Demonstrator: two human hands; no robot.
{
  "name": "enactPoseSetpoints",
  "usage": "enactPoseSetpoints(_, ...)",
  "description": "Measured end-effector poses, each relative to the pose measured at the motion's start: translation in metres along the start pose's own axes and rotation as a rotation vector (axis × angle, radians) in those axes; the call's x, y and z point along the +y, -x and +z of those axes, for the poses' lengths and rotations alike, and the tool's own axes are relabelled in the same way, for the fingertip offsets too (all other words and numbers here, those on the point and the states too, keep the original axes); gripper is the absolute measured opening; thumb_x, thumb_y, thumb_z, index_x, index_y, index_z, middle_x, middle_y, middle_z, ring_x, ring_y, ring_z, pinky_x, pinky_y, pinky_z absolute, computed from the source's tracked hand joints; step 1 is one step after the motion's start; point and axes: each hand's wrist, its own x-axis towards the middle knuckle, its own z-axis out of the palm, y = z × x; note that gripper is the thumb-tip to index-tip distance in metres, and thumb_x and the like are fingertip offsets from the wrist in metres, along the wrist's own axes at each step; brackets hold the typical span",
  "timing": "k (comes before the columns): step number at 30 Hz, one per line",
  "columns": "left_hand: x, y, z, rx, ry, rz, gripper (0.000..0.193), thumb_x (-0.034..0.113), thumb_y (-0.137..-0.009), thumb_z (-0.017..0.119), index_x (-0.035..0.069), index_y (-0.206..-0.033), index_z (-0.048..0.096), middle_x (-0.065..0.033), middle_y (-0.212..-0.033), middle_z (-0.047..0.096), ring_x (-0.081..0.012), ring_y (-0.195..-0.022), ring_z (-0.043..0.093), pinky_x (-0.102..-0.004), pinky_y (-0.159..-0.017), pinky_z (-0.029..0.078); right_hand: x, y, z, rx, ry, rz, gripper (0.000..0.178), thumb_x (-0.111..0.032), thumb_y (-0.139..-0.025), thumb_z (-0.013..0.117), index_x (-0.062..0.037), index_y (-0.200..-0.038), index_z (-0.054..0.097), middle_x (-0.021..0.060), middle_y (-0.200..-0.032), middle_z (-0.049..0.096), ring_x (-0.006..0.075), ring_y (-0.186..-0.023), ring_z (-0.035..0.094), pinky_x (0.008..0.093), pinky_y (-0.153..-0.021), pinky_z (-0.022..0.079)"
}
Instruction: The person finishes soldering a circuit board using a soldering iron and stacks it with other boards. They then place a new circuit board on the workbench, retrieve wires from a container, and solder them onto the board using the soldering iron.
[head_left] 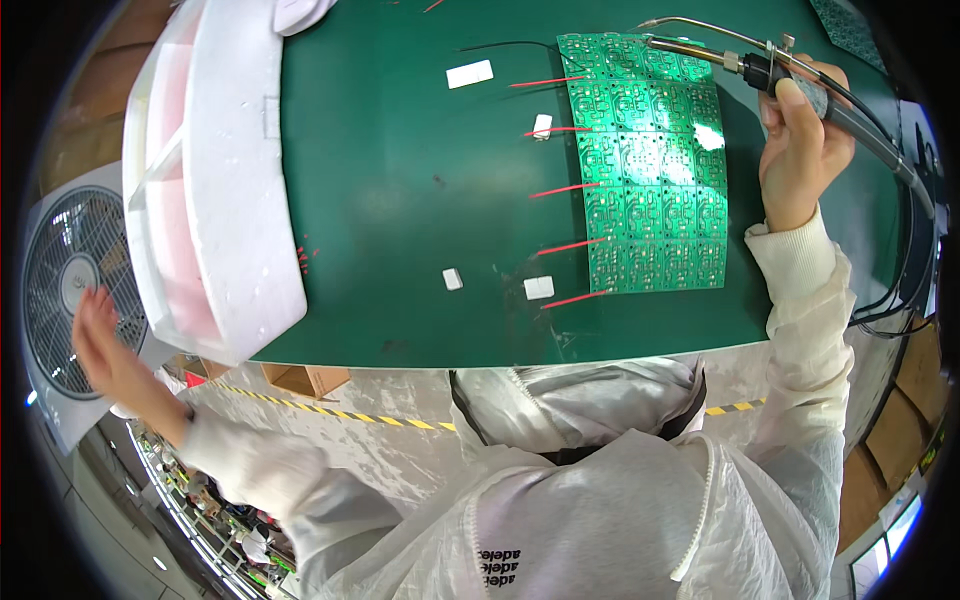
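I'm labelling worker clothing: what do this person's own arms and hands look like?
The left hand and right hand wear no gloves. Loose, off-white fabric sleeves cover both forearms; the right ends in an off-white ribbed cuff. Something small and dark shows at the left wrist.

A white compartmented box (235,180) sits along the green worktop's (400,230) left edge; a rectangular green circuit-board panel (650,205) lies nearer the right, thin red wires (565,190) at its left side, small white rectangular pieces (470,74) between.

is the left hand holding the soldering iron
No, the right hand grips the soldering iron, while the left hand appears at the far left, in front of the fan in this view.
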Motion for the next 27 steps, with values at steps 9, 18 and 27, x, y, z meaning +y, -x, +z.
enactPoseSetpoints(9, -0.204, -0.071, 0.012, -0.794, -0.251, -0.075, 0.027, 0.004, -0.075, 0.05, -0.004, -0.102, 0.054, -0.0138, -0.087, 0.061, -0.0188, -0.08, 0.057, -0.0268, -0.071, 0.043, 0.002, 0.007, 0.006, 0.097, 0.024, 0.027, 0.011, -0.002, -0.074, 0.052, 0.0007, -0.083, 0.048, 0.0034, -0.064, 0.046, 0.0082, -0.053, 0.041, 0.0189, -0.047, 0.031)
enactPoseSetpoints(18, -0.21, -0.086, 0.023, -0.779, -0.22, -0.046, 0.026, 0.005, -0.076, 0.051, -0.002, -0.101, 0.055, -0.0104, -0.086, 0.061, -0.0146, -0.076, 0.056, -0.0249, -0.069, 0.043, 0.001, 0.006, 0.008, 0.083, 0.036, 0.027, 0.013, -0.006, -0.075, 0.055, -0.0006, -0.084, 0.048, 0.0033, -0.065, 0.047, 0.0076, -0.054, 0.042, 0.0186, -0.048, 0.033)
enactPoseSetpoints(27, -0.18, -0.085, -0.01, -0.522, 0.087, -0.223, 0.016, 0.011, -0.082, 0.053, -0.002, -0.091, 0.055, -0.0112, -0.09, 0.059, -0.0135, -0.08, 0.055, -0.023, -0.073, 0.043, -0.003, 0.006, 0.008, 0.081, 0.089, 0.035, 0.015, -0.009, -0.075, 0.056, -0.0012, -0.085, 0.048, 0.0027, -0.064, 0.048, 0.0067, -0.052, 0.042, 0.0172, -0.046, 0.032)
